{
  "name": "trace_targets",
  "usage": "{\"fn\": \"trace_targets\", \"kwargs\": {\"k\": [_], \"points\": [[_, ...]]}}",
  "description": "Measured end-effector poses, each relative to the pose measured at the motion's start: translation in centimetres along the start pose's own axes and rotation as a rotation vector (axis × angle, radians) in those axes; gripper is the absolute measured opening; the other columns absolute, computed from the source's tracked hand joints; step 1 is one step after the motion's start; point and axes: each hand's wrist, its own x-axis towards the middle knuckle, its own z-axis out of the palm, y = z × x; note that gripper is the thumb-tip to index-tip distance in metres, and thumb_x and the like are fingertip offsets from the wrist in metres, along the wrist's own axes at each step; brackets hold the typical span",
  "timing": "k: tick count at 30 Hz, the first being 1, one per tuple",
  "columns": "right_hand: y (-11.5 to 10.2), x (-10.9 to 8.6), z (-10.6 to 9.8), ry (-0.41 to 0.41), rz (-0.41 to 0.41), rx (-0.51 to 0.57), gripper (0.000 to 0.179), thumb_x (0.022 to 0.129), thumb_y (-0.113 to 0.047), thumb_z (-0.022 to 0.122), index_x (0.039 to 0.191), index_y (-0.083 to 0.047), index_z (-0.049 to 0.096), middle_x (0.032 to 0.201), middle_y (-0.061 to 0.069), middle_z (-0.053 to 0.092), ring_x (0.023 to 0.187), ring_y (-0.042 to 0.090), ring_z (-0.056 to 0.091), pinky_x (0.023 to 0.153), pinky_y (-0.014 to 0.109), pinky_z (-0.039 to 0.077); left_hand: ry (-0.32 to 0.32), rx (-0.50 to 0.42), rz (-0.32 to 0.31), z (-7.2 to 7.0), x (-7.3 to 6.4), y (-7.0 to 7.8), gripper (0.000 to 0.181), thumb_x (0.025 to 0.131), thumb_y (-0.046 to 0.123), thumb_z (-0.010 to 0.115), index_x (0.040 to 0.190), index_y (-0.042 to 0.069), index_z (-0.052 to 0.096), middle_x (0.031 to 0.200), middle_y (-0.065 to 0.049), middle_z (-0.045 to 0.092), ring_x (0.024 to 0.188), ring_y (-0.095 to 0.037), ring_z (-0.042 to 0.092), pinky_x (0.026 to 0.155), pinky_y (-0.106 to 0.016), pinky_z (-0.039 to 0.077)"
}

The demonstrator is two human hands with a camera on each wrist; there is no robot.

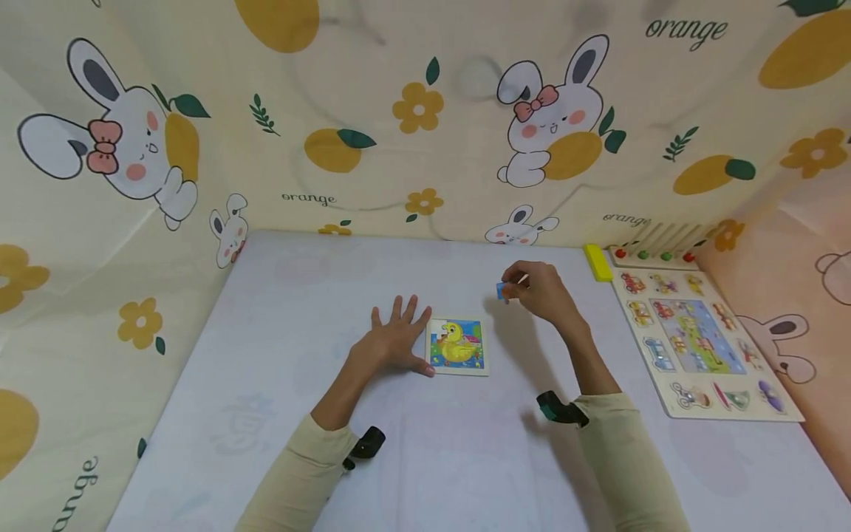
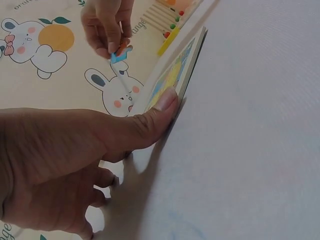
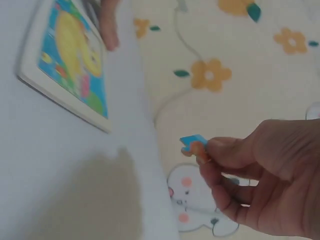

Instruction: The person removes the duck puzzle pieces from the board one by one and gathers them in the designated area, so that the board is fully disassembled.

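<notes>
A small square jigsaw puzzle (image 1: 459, 346) with a yellow duck on blue lies flat in its pale frame on the white table. A pale patch shows at its upper left corner. My left hand (image 1: 394, 346) rests on the table at its left side, fingers spread, with the thumb (image 2: 162, 102) on the frame's edge. Raised to the right of the puzzle, my right hand (image 1: 541, 292) pinches a blue and orange puzzle piece (image 3: 194, 144) between thumb and fingertips. The piece (image 2: 120, 54) also appears beyond the puzzle in the left wrist view.
On the right lies a larger picture board (image 1: 725, 413) with several coloured shapes. Behind it stand a yellow block (image 1: 598, 264) and a rack of thin rods with red and green beads (image 1: 643, 256). Printed fabric (image 1: 372, 89) walls the table's back and sides.
</notes>
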Motion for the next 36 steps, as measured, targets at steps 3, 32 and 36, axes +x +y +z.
{"fn": "trace_targets", "kwargs": {"k": [3, 32, 36], "points": [[1.2, 0.6, -0.9, -0.007, 0.018, -0.023, 0.011, 0.096, -0.002, 0.072, 0.104, 0.006, 0.072, 0.1, 0.025, 0.075, 0.086, 0.04, 0.075, 0.071, 0.027, 0.055, 0.001, -0.002, -0.002, 0.1, 0.1, -0.1, 0.117, 0.082, 0.06, 0.082, 0.169, 0.02, 0.016, 0.178, -0.015, 0.0, 0.165, -0.042, -0.003, 0.126, -0.074, 0.01], [5.8, 4.5, 0.3, -0.386, 0.144, -0.261, 0.007, 0.095, 0.0, 0.071, 0.095, -0.002, 0.064, 0.089, 0.012, 0.067, 0.084, 0.025, 0.056, 0.079, 0.035, 0.046, -0.012, 0.091, -0.038, -0.5, 0.4, 1.2, 0.118, 0.078, 0.06, 0.086, 0.168, 0.014, 0.023, 0.176, -0.021, 0.011, 0.164, -0.046, 0.01, 0.123, -0.072, 0.027], [5.4, 4.6, 0.7, -0.397, 0.173, -0.286, 0.005, 0.097, 0.001, 0.067, 0.097, -0.001, 0.063, 0.09, 0.014, 0.069, 0.082, 0.024, 0.055, 0.075, 0.031, 0.044, -0.009, 0.077, -0.039, -0.8, 0.2, 1.1, 0.118, 0.078, 0.058, 0.086, 0.168, 0.013, 0.023, 0.176, -0.021, 0.01, 0.164, -0.046, 0.009, 0.123, -0.073, 0.025]]}}
